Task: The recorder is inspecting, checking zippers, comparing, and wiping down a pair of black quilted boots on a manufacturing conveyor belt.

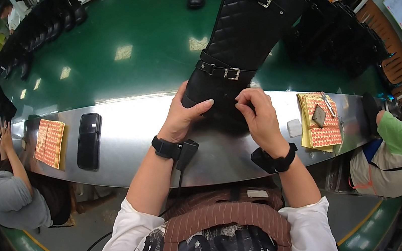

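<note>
A tall black boot (246, 35) with a quilted shaft and two buckled straps stands in front of me, its foot toward me. My left hand (183, 115) is wrapped round the left side of the foot, thumb on top. Close to the foot's right side, my right hand (262, 121) has its thumb and forefinger pinched together; whatever is between them is too small to make out. A silver buckle (231, 73) sits on the ankle strap just above both hands. The toe of the boot is dark and partly hidden between my hands.
Sticker sheets (323, 131) with a dark block (319, 115) lie right, another stack (50, 143) left beside a black phone (89, 141). Black boots crowd both sides of the green belt (147, 32). Co-workers sit left (19, 198) and right (390, 155).
</note>
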Available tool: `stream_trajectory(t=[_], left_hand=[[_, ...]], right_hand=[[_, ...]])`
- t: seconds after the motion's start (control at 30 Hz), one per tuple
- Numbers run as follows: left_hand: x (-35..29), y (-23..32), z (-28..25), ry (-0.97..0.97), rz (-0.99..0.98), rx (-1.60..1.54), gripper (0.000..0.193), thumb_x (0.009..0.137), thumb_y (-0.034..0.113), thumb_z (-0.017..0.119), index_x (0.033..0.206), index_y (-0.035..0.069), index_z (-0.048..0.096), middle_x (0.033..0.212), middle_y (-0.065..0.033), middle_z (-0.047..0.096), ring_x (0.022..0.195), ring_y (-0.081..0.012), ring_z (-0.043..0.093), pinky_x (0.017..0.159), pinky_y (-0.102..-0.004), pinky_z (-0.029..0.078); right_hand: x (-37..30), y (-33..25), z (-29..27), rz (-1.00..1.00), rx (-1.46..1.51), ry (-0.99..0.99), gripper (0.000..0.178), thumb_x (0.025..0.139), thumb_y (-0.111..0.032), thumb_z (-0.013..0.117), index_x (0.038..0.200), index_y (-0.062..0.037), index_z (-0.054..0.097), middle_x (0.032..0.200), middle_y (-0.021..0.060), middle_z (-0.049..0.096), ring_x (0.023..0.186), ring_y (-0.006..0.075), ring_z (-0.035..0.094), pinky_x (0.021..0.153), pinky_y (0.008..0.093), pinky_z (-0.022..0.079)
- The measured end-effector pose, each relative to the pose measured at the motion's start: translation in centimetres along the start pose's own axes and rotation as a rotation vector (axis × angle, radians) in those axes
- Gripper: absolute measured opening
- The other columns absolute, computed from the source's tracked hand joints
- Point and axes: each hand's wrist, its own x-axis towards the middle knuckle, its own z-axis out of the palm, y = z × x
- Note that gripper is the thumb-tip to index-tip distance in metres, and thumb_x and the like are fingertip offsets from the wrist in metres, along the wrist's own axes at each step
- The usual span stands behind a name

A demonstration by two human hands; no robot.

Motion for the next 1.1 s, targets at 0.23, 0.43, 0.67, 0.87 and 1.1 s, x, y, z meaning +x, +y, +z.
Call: stream_trajectory(t=[0.23, 0.43, 0.67, 0.87, 1.1], left_hand=[[0.2, -0.1, -0.3, -0.016, 0.009, 0.001, 0.065, 0.076, 0.01, 0.081, 0.131, 0.008, 0.047, 0.109, -0.0041, 0.062, 0.093, -0.0134, 0.063, 0.073, -0.0276, 0.054], [0.1, -0.2, -0.6, -0.039, 0.002, 0.047, 0.063, 0.081, 0.001, 0.071, 0.137, 0.008, 0.041, 0.119, -0.0109, 0.06, 0.104, -0.0241, 0.064, 0.082, -0.0411, 0.059], [0.9, -0.7, -0.1, -0.046, 0.005, -0.039, 0.062, 0.077, 0.0, 0.076, 0.131, 0.005, 0.045, 0.115, -0.0077, 0.06, 0.103, -0.0172, 0.061, 0.09, -0.0314, 0.05], [0.1, 0.6, -1.0, -0.025, 0.143, 0.205, 0.061, 0.08, 0.012, 0.074, 0.133, 0.004, 0.045, 0.121, -0.0071, 0.057, 0.108, -0.018, 0.057, 0.097, -0.0332, 0.044], [-1.6, 1.1, 0.9, 0.024, 0.067, 0.509, 0.059, 0.073, 0.016, 0.082, 0.124, 0.0, 0.055, 0.112, -0.0077, 0.063, 0.1, -0.0164, 0.06, 0.089, -0.0304, 0.048]], right_hand=[[-2.9, -0.8, 0.1, 0.214, 0.317, 0.129, 0.019, 0.079, -0.004, 0.072, 0.096, -0.0066, 0.063, 0.086, 0.0045, 0.067, 0.084, 0.022, 0.061, 0.083, 0.0329, 0.046], [-0.4, -1.7, 0.6, 0.101, 0.186, 0.235, 0.017, 0.074, -0.004, 0.076, 0.091, -0.0053, 0.07, 0.082, 0.0042, 0.065, 0.072, 0.0175, 0.061, 0.066, 0.0285, 0.048], [1.2, -0.6, 1.5, 0.119, 0.139, 0.247, 0.012, 0.074, -0.007, 0.076, 0.081, -0.0045, 0.067, 0.077, 0.0059, 0.06, 0.068, 0.0211, 0.059, 0.061, 0.031, 0.048], [1.4, -0.7, 0.5, -0.03, 0.106, 0.14, 0.01, 0.079, -0.011, 0.071, 0.082, -0.0069, 0.062, 0.081, 0.0056, 0.06, 0.077, 0.0257, 0.06, 0.068, 0.0366, 0.046], [-2.6, 1.6, -7.9, 0.118, 0.049, 0.311, 0.015, 0.078, -0.012, 0.076, 0.083, -0.0023, 0.066, 0.08, 0.0092, 0.066, 0.073, 0.0222, 0.064, 0.066, 0.0316, 0.049]])
